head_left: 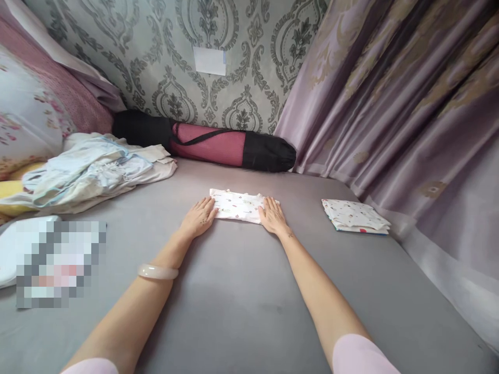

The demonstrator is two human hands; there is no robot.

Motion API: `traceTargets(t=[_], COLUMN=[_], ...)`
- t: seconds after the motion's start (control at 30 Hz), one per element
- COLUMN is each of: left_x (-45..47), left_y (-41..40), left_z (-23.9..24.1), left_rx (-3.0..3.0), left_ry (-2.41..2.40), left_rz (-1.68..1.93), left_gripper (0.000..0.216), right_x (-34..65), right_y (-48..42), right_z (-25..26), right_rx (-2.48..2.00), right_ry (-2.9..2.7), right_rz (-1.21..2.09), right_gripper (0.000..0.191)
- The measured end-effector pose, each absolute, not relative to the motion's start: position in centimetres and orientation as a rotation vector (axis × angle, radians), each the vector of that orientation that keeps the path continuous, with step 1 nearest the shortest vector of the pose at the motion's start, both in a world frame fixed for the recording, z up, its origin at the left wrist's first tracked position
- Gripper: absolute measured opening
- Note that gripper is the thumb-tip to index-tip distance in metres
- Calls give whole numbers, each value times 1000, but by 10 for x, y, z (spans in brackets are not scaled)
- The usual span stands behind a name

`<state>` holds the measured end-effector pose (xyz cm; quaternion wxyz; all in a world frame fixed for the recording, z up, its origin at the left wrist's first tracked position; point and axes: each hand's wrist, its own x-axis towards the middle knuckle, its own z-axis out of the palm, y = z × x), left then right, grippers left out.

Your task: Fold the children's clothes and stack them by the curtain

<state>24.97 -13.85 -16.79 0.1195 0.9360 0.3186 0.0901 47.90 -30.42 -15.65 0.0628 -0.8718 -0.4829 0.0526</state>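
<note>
White cloth [238, 206], flat hands [200, 215] [274, 214] at both ends

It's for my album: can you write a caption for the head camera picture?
Left hand and right hand lie on opposite ends of a printed white cloth on a gray surface.

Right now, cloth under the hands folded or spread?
Folded: the cloth lies as a compact strip, left hand and right hand on its ends. Layer count: cannot tell.
</note>
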Motion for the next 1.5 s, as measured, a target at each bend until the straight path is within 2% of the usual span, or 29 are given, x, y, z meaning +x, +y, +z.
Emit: traceTargets(t=[0.27, 0.47, 0.73, 1.03, 1.3, 1.5], left_x=[249, 250, 246, 244, 243, 244], left_y=[-139, -145, -139, -140, -139, -135], left_z=[-166, -166, -173, -169, -167, -169], left_rx=[2731, 2823, 2790, 2743, 2719, 2628], left_ry=[916, 658, 682, 645, 687, 815], left_rz=[318, 628, 415, 492, 539, 662], left_gripper=[58, 52, 49, 48, 47, 44], right_x=[476, 449, 432, 428, 404, 405], right_y=[-303, -287, -274, -261, -231, -231], right_z=[-143, -125, -142, -123, -140, -151], right_rx=[-2686, -2480, -2487, -2515, -2441, -2445], right_ry=[-1457, -1655, -1691, -1631, -1681, -1681], right_rz=[264, 208, 254, 439, 156, 174], right_gripper=[68, 63, 59, 61, 64, 64])
